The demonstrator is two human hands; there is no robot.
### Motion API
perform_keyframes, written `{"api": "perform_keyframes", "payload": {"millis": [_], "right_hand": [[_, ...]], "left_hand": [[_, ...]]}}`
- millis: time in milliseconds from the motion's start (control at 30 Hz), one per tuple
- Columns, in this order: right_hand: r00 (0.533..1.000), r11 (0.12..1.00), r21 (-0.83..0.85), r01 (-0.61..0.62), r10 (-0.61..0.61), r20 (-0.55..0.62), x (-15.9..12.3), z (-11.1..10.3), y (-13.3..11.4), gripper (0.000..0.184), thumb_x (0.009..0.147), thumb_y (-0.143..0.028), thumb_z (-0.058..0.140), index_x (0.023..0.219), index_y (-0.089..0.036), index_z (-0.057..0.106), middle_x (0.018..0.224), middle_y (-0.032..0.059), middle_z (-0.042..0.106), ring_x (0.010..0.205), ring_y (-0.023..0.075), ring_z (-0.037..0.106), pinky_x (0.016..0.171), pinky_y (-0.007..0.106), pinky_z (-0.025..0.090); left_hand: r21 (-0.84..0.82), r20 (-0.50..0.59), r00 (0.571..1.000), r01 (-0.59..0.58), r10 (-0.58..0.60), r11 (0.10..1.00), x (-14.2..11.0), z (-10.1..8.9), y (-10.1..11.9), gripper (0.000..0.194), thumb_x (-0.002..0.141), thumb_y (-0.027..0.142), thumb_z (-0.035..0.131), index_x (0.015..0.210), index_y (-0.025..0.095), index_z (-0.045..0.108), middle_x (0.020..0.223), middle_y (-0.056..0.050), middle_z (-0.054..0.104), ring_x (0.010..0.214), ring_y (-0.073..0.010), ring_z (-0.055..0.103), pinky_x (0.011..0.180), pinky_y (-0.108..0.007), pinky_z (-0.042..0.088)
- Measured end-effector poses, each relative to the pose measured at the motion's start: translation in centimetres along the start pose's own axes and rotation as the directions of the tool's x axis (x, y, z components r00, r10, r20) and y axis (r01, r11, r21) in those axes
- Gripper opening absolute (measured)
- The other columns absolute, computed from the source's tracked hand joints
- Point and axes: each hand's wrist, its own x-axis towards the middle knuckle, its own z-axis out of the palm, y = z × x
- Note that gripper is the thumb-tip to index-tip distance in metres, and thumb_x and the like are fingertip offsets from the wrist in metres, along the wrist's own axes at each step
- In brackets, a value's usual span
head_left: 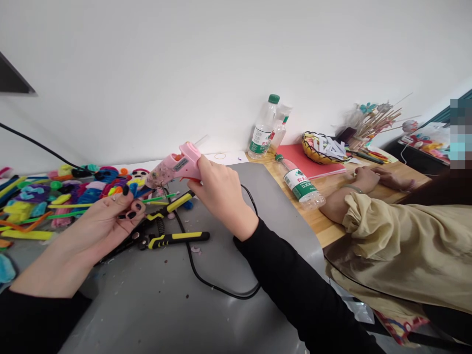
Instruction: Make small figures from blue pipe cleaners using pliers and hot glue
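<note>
Gluing, I judge: my right hand (224,194) clamps the glue gun (186,162), left hand (106,219) pinches something blue (139,191) (steadiness needed).

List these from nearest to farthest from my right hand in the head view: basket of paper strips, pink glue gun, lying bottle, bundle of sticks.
1. Pink glue gun: held in the right hand.
2. Lying bottle: to the hand's right.
3. Basket: farther right, behind the bottle.
4. Bundle of sticks: right, beyond the basket.

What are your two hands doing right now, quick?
Left hand: fingers pinched together, but what they pinch is too small to tell.
Right hand: closed around the pink glue gun.
</note>
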Motion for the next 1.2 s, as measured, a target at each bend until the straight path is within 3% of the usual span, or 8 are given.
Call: {"api": "perform_keyframes", "payload": {"millis": [100,433,1200], "right_hand": [[1.0,1.0,0.012,-0.01,0.01,-0.001,-0.01,-0.08,0.07,0.018,0.101,-0.027,0.049,0.115,-0.017,0.056,0.095,0.0098,0.072,0.086,0.023,0.067,0.061,0.028,0.034],[0.998,0.998,0.034,-0.047,0.046,0.03,0.05,-0.9,0.03,0.019,0.099,-0.022,0.052,0.115,-0.016,0.058,0.101,0.0107,0.072,0.084,0.0219,0.066,0.062,0.028,0.034],[0.998,0.999,-0.012,-0.053,0.052,-0.042,0.03,-0.74,0.82,0.012,0.098,-0.025,0.054,0.106,-0.017,0.058,0.089,0.0083,0.071,0.077,0.0213,0.065,0.061,0.027,0.032]], "left_hand": [[0.007,-0.02,0.999,0.047,-0.047,0.999,-0.22,0.14,0.2,0.047,0.095,-0.007,0.038,0.057,0.012,0.056,0.052,0.002,0.05,0.04,-0.0065,0.053,0.041,-0.014,0.053],[0.002,0.003,1.0,0.026,-0.026,1.0,0.07,-0.06,0.03,0.045,0.095,-0.007,0.04,0.057,0.014,0.054,0.052,0.003,0.049,0.039,-0.0055,0.051,0.041,-0.014,0.053],[0.007,-0.018,1.0,0.026,-0.026,1.0,0.31,-0.25,-0.09,0.044,0.095,-0.004,0.043,0.058,0.017,0.052,0.05,0.002,0.051,0.041,-0.0086,0.055,0.042,-0.014,0.054]]}}
